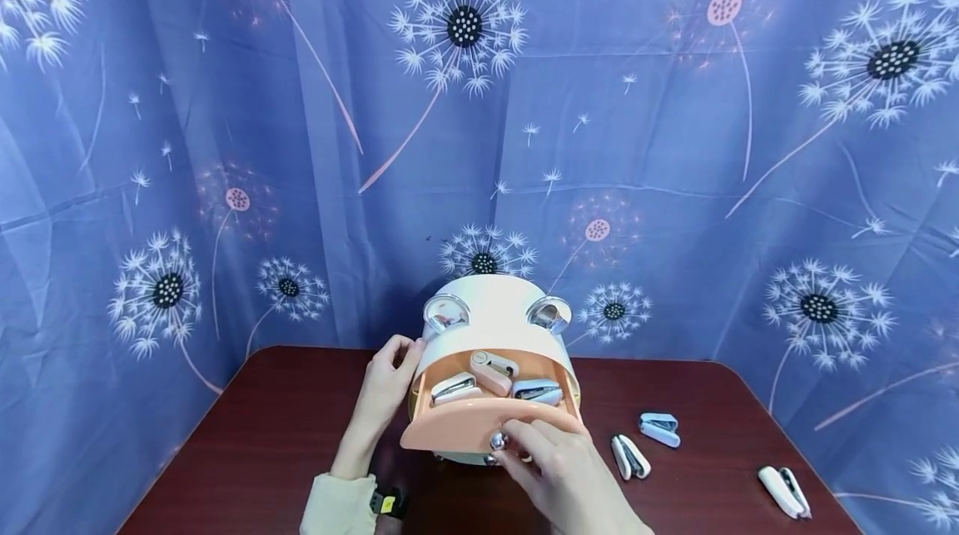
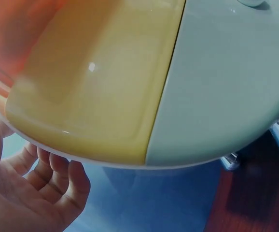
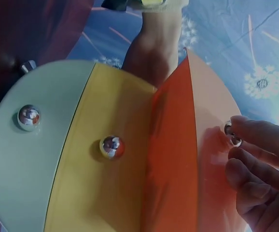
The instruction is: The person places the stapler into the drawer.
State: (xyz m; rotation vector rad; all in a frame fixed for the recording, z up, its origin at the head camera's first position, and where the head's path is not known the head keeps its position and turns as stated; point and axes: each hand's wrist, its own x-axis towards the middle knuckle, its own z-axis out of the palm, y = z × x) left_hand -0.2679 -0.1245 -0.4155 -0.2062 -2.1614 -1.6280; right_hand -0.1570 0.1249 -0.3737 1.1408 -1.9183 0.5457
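Note:
A rounded white drawer cabinet stands on the table with its top peach drawer pulled out. Inside lie three small staplers: a white one, a pink-and-white one and a blue one. My right hand pinches the drawer's round silver knob between thumb and fingers. On the cabinet's left side rests my left hand, its fingers loosely bent by the rim in the left wrist view. Below the peach drawer, a yellow drawer and a pale green drawer are closed.
On the dark red table, right of the cabinet, lie a blue stapler, a white stapler and another white stapler near the right edge. A blue dandelion-print curtain hangs behind.

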